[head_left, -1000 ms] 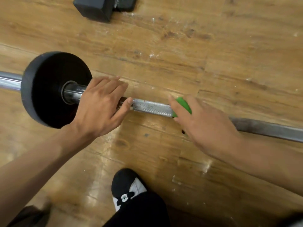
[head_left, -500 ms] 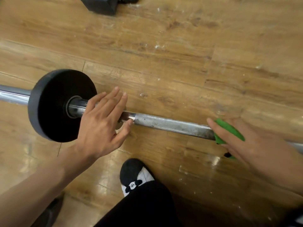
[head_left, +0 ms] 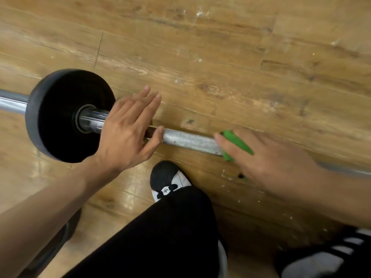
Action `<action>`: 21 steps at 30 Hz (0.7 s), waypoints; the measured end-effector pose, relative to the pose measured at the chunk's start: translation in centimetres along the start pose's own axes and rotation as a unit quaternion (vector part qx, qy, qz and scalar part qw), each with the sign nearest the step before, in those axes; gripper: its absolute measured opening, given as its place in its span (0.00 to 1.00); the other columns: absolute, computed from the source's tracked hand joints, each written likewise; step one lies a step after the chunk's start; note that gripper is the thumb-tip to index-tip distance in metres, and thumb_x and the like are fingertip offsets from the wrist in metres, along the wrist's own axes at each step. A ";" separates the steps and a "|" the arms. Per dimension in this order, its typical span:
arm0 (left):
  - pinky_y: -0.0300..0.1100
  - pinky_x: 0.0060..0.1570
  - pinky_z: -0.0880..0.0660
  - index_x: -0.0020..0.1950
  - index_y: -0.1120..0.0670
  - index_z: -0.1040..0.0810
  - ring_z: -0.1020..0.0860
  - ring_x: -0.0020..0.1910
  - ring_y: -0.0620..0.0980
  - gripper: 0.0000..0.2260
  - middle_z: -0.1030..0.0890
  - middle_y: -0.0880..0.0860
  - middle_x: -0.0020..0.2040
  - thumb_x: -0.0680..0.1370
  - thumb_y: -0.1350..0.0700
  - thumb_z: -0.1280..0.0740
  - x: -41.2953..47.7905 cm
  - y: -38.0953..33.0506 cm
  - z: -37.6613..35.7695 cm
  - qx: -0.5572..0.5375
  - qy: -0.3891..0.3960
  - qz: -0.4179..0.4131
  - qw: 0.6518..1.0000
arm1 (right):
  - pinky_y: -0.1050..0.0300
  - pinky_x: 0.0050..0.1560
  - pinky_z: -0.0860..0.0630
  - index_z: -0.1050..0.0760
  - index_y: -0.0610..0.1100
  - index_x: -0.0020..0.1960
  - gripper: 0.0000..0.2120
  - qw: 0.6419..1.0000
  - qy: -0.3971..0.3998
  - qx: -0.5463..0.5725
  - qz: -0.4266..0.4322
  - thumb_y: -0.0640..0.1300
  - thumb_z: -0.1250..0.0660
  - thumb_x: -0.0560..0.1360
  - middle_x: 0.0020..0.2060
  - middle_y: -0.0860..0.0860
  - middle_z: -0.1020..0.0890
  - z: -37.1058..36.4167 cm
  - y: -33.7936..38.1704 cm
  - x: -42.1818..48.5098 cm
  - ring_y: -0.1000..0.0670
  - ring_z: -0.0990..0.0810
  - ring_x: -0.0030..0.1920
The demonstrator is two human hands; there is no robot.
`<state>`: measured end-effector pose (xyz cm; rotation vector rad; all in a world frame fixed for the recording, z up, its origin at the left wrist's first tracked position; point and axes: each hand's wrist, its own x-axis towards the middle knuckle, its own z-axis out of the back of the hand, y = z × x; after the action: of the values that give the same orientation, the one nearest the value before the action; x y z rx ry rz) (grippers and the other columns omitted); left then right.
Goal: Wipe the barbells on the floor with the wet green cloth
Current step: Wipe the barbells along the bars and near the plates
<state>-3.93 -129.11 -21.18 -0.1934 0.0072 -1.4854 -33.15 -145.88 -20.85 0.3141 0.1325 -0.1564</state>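
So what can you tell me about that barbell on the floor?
The barbell lies on the wooden floor, running left to right. Its shaft is silvery metal, cross-hatched mid-length, shiny at the sleeve, which carries one black plate. The left hand rests on it beside the plate, fingers straight; the right hand wraps the green cloth round the shaft.

You are looking steeply down through the single head camera, facing forward past your leg (head_left: 170, 227) and shoe (head_left: 167, 175) onto the wooden floor (head_left: 220, 57). It is sitting close: the barbell (head_left: 188, 140) is crossing the whole frame from side to side.
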 end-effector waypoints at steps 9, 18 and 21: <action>0.61 0.71 0.30 0.71 0.65 0.23 0.29 0.76 0.62 0.25 0.23 0.62 0.71 0.83 0.46 0.36 0.6 0.3 -0.7 -0.002 -0.037 -0.035 0.999 | 0.55 0.29 0.30 0.27 0.35 0.72 0.25 0.992 -0.098 0.005 -0.078 0.47 0.33 0.79 0.57 0.36 0.20 -0.9 3.3 3.5 0.37 0.16 0.46; 0.58 0.68 0.35 0.67 0.63 0.21 0.31 0.77 0.62 0.25 0.24 0.62 0.72 0.85 0.45 0.46 7.8 2.4 0.0 -0.031 -0.061 0.010 0.998 | 0.43 0.45 0.19 0.33 0.37 0.78 0.36 0.984 -0.131 -0.067 -0.096 0.34 0.25 0.73 0.60 0.36 0.22 0.4 -0.9 2.8 0.35 0.18 0.49; 0.54 0.66 0.35 0.64 0.62 0.20 0.30 0.76 0.62 0.26 0.23 0.61 0.71 0.86 0.45 0.49 11.9 3.0 0.3 -0.045 -0.072 0.042 0.996 | 0.43 0.43 0.20 0.30 0.35 0.76 0.26 0.978 -0.148 -0.096 -0.111 0.37 0.31 0.80 0.58 0.35 0.21 1.0 -3.9 2.9 0.34 0.19 0.47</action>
<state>0.12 -140.58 -19.93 -0.3681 -0.0331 -1.3862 -30.87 -150.22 -21.55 0.0794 -0.1140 -0.4068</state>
